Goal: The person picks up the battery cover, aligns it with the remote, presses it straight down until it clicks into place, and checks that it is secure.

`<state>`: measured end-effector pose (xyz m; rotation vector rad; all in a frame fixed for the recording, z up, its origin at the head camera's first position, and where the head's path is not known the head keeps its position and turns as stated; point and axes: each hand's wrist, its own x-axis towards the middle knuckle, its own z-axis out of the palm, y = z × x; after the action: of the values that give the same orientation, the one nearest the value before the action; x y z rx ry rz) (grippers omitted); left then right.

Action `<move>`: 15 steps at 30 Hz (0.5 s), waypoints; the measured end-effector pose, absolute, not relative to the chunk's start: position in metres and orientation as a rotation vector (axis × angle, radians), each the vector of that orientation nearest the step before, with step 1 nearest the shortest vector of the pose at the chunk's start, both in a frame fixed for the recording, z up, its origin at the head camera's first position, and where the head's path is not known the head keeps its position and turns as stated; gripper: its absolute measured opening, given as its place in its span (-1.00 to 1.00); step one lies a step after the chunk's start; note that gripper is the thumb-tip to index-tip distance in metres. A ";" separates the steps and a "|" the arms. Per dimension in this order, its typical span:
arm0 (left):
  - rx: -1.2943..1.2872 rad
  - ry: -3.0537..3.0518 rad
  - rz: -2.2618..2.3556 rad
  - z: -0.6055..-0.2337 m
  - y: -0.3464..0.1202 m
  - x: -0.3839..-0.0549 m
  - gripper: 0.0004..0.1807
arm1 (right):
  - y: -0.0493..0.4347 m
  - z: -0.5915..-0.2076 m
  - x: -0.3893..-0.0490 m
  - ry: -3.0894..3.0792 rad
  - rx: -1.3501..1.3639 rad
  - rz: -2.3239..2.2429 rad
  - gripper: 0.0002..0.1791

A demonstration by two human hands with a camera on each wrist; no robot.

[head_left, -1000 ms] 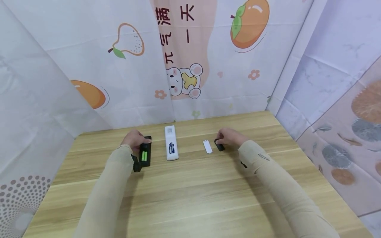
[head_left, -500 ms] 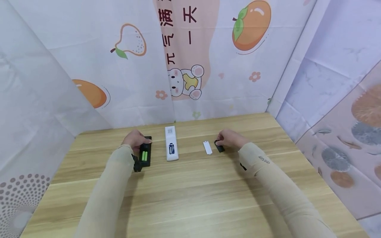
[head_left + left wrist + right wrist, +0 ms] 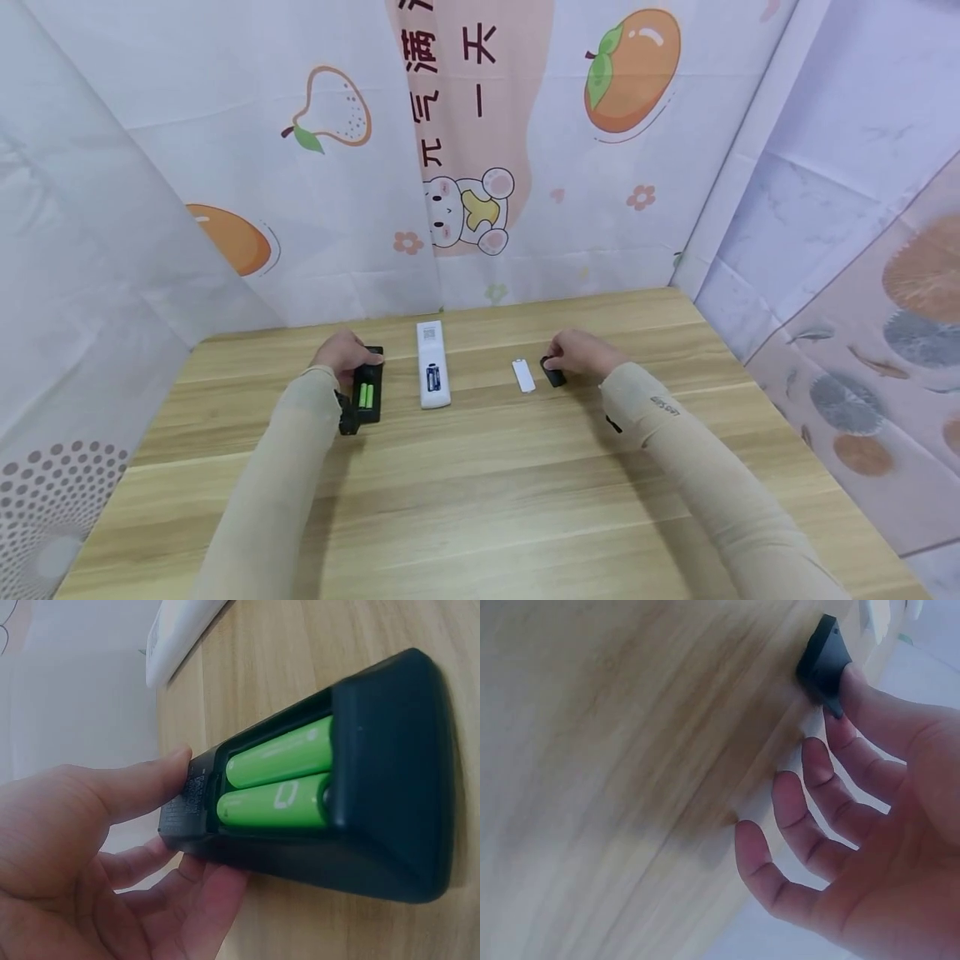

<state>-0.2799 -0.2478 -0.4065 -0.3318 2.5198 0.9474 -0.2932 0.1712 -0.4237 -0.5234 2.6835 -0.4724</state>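
My left hand (image 3: 343, 352) grips a black remote control (image 3: 390, 787) by one end, thumb on its back and fingers along its side. Two green batteries (image 3: 277, 776) lie side by side in its uncovered compartment. Between thumb and forefinger, my right hand (image 3: 581, 353) pinches a black battery cover (image 3: 826, 664); the other fingers are spread with their tips near the tabletop. Just left of that cover lies a white battery cover (image 3: 523, 376). A white remote control (image 3: 432, 367) rests back up beside the black one, dark batteries showing in its compartment.
The wooden table (image 3: 480, 500) runs back to a printed curtain (image 3: 337, 208) along its far edge. Another patterned sheet (image 3: 847, 333) hangs at the right side. Black straps show at both wrists.
The head view has shifted slightly, so everything sits a little lower in it. Both hands keep their places and their holds on the black remote control and black battery cover.
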 end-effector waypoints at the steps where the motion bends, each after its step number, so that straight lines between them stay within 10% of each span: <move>1: -0.328 2.518 0.948 -0.406 -0.248 -0.280 -0.34 | 0.171 -0.423 -0.293 2.678 -0.525 -0.468 -0.79; 15: -0.260 2.505 0.895 -0.402 -0.249 -0.278 -0.29 | 0.160 -0.420 -0.290 2.687 -0.531 -0.462 -0.80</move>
<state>-0.2778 -0.2488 -0.4021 -0.2602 2.5047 0.8955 -0.2899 0.1598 -0.4205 -0.5313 2.6869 -0.4615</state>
